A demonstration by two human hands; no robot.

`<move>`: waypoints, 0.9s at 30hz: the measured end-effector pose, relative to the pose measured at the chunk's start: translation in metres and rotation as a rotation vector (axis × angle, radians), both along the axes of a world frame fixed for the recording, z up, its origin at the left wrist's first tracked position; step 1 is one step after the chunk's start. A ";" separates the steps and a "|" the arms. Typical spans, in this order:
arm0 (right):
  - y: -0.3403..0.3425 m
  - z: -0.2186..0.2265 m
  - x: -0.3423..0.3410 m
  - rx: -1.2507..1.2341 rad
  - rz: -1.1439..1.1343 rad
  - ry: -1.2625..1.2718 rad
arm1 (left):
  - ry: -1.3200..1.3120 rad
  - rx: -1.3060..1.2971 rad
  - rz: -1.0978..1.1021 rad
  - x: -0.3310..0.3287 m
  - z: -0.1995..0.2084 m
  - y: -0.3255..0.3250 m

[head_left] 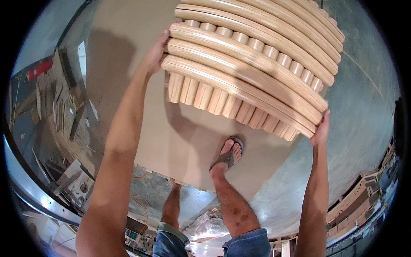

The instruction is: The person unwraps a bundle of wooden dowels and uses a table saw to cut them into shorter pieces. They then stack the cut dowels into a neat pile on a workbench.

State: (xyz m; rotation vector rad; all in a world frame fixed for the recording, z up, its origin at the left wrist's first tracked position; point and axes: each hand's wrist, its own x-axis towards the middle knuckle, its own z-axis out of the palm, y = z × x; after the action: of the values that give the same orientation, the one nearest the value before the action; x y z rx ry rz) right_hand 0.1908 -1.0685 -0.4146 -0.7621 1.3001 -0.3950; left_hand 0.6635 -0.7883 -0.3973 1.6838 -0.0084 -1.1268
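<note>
Light-brown rounded wooden rods (244,73) lie in a crosswise stack, the upper ones side by side from left to right. Shorter-looking rod ends (214,100) of the layer beneath poke out toward me. My left hand (155,53) is pressed round the left ends of the front rods, its fingers partly hidden behind them. At the opposite ends, my right hand (322,128) grips the same front group, thumb side against the nearest rod. A gap separates this group from the upper rods farther back, showing the lower layer between them.
The stack stands over a brown sheet (192,145) on the grey floor, where my sandalled foot (229,152) also rests. Wood offcuts (62,107) and a red object (39,69) lie at left. An orange cord (141,205) and clear plastic wrap (209,225) are behind my legs; cartons (353,201) line the right.
</note>
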 end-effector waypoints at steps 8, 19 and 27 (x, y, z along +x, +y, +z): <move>-0.036 -0.021 0.022 -0.120 0.036 0.070 | -0.072 -0.047 -0.004 0.009 -0.015 -0.006; -0.046 -0.046 0.018 -0.151 -0.051 0.054 | -0.062 -0.167 0.017 0.027 -0.034 -0.007; -0.029 -0.021 0.036 -0.243 -0.038 -0.029 | -0.131 -0.104 -0.121 0.010 -0.013 0.003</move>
State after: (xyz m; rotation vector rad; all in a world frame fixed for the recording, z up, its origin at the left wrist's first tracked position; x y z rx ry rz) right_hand 0.2269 -1.0978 -0.4352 -0.9322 1.2544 -0.5997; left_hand 0.6731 -0.7848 -0.4098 1.6787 -0.2506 -1.0842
